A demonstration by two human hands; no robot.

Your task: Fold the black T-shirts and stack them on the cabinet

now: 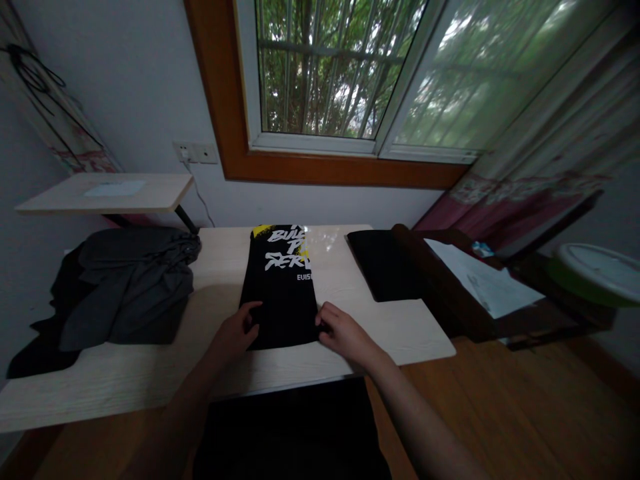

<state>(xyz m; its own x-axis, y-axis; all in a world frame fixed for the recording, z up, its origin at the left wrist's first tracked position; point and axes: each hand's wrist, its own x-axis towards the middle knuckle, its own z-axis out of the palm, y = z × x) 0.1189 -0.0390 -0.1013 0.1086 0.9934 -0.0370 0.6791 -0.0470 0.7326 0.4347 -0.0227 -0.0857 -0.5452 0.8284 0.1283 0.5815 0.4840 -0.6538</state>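
Note:
A black T-shirt [283, 307] lies folded into a long, narrow rectangle on the pale wooden table [330, 363]. White lettering and yellow patches show at its far end. At the near left edge of the shirt is my left hand [239, 333], its thumb and forefinger apart over the cloth. My right hand [345, 333] rests at the near right edge, fingers curled together and pinching the side of the fabric. The exact grip under those fingertips is partly hidden.
Dark grey clothes [135, 280] are heaped on the table's left, below a small raised shelf [105, 190]. On the right lies a flat black item [385, 267], beside a dark wooden chair [445, 280] bearing white paper [480, 277]. A window [340, 73] is behind the table.

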